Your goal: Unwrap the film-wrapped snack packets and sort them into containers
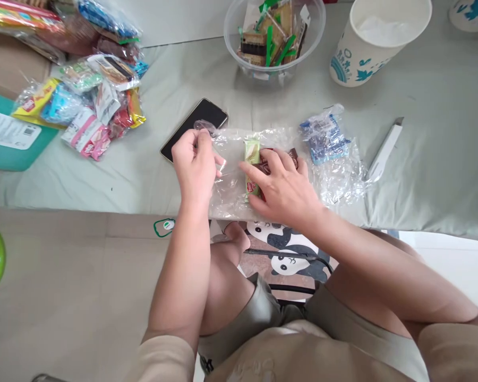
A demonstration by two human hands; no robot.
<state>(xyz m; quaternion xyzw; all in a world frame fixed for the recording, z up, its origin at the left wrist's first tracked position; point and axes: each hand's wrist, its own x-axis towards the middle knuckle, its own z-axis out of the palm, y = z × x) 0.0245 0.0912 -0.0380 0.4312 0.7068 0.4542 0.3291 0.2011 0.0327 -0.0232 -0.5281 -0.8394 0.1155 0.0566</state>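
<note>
Under the right hand (284,185), its fingers spread, lie a green-wrapped snack (252,150) and a brown-wrapped snack (293,154); whether in or on the clear plastic bag (231,185), I cannot tell. The left hand (195,162) pinches the bag's edge. A sharp tug there could tear thin film or drag the snacks askew, or jolt the smartphone (197,118) just beyond. Right of the right hand, a careless sweep might meet the utility knife (383,154), if its blade is out.

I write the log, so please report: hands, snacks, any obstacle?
Left hand pinching clear plastic. Right hand spread over snacks. Phone beside left hand, nothing plainly blocking.
</note>
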